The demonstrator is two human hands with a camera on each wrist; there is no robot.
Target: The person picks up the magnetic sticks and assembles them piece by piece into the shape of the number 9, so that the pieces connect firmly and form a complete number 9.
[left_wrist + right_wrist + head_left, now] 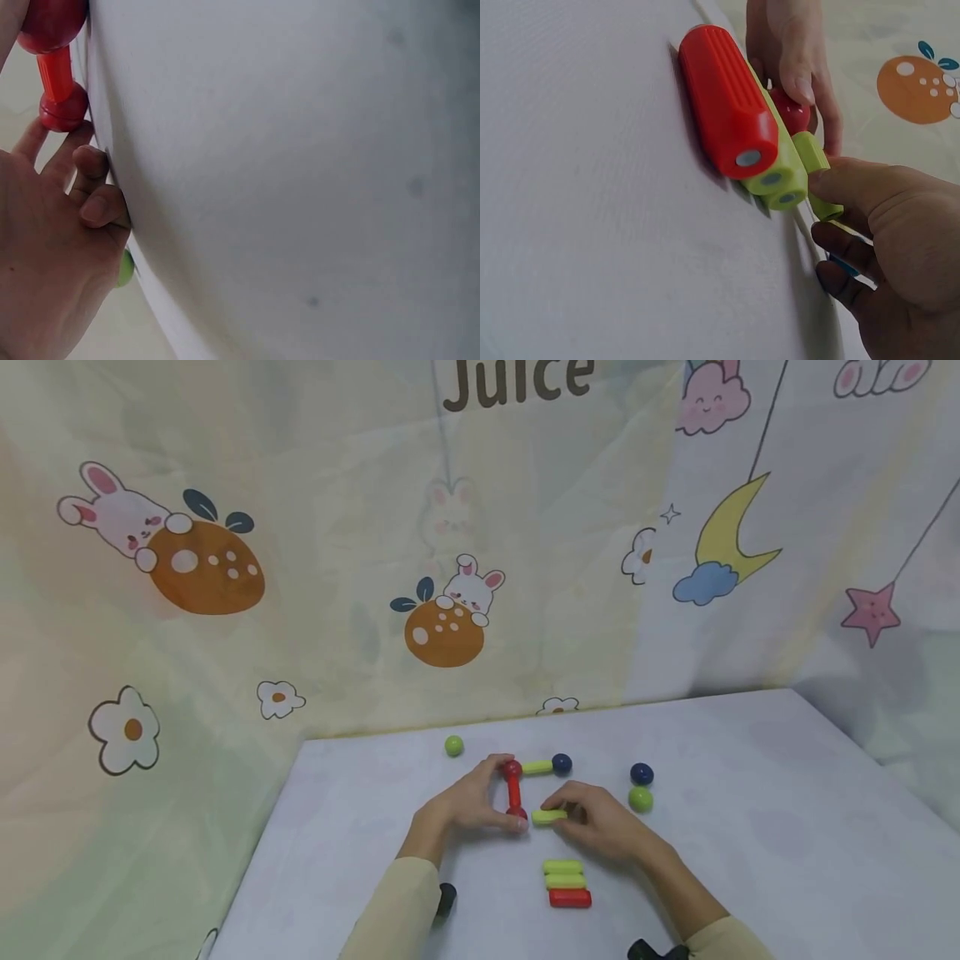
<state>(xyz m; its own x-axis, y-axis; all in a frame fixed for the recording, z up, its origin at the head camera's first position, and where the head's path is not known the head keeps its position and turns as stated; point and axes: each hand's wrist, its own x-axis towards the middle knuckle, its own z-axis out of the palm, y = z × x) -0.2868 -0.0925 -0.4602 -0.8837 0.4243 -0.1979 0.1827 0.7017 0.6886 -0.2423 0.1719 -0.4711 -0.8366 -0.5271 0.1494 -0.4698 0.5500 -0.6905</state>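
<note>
Right fingers (567,792) pinch lime rod (547,817) at 1 end.

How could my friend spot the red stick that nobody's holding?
On the white table, find the person's right hand. A little closer to the person, three short sticks lie side by side. The red stick is the nearest of them; the other two are yellow-green.

The white table (787,852) is backed by a pale cloth (330,568) printed with the word "Juice" (519,383), rabbits (127,522) on orange fruits (213,581), white flowers (123,752), a yellow moon (722,527), a blue cloud (705,583) and a pink star (872,612)
</note>
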